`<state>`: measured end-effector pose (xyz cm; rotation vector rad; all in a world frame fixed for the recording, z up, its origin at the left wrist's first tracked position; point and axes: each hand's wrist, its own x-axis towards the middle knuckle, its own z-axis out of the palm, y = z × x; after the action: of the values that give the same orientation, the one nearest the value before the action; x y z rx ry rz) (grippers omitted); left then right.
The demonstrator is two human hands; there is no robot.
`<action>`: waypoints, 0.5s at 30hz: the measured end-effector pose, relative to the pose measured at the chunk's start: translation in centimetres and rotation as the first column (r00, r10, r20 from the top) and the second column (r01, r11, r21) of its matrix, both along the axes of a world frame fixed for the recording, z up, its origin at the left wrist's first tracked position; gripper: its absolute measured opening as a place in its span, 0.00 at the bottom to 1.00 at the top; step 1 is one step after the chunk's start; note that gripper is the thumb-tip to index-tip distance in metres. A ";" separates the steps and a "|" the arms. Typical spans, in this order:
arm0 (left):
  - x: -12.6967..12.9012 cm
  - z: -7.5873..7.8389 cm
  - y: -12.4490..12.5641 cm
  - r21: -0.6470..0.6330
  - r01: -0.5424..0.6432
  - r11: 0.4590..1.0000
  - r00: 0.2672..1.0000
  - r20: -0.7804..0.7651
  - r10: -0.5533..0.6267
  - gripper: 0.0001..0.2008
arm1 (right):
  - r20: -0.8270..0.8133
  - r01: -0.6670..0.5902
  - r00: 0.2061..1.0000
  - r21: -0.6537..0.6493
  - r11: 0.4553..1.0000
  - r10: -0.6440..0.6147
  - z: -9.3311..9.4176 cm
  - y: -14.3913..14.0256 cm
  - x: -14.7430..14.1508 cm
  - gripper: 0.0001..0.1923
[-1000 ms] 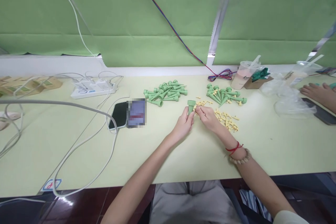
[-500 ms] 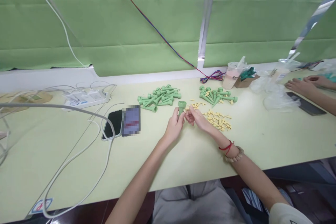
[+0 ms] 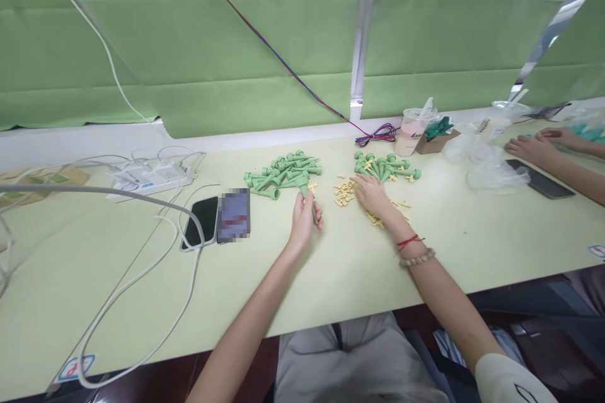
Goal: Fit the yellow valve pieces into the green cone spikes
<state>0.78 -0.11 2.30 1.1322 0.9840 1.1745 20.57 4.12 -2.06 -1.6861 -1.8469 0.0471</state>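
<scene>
Left hand grasping a green spike; right hand flat and released on yellow pegs.
Mid-bench, beside the green pile. A sweeping wrist could probably scatter pegs toward the bench front edge.

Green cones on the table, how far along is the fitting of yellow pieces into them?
Done, apparently: the bigger heap of green cones. In hand: the left hand holds one cone with a yellow piece at its top, while the right hand rests on the loose yellow pieces. Left: the smaller heap.
</scene>
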 end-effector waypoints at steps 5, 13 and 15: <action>0.0 0.4 -0.2 0.008 0.006 1.000 1.000 0.017 -0.006 0.16 | 0.040 -0.044 0.998 -0.020 0.999 0.044 -0.2 0.1 0.0 0.10; 0.0 0.4 -0.4 -0.015 0.026 1.000 1.000 0.006 -0.026 0.18 | -0.036 -0.084 0.996 -0.015 0.996 0.083 -0.3 0.2 0.0 0.04; 0.1 0.2 -0.3 0.002 0.030 1.000 1.000 0.006 -0.030 0.19 | -0.084 -0.084 0.993 -0.003 0.996 0.083 -0.4 0.2 -0.2 0.03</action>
<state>0.88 -0.45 2.50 1.1410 0.9585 1.1547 20.36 4.33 -2.42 -1.5866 -1.8551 0.1568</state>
